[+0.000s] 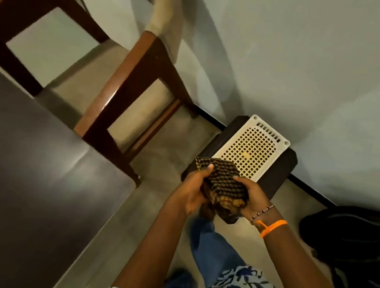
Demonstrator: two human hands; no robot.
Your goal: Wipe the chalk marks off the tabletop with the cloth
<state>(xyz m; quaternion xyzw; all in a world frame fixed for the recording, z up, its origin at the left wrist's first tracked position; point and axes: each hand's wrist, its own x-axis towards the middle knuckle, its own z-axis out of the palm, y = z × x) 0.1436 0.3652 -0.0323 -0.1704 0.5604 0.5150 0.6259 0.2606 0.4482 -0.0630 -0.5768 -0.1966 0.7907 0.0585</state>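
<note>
Tray [250,149] on stool [284,169], R of table [25,171]

Two hands show, the left hand [191,192] and the right hand [252,199], and between them there is one checked cloth [223,186]. There is one dark surface [23,183], one wooden chair [129,83], one dark box [281,169] with one white grid tray [253,149] on it, and one black bag [353,245]. The right wrist carries two bands: one orange band [269,226] and one beaded band [263,211].
</note>
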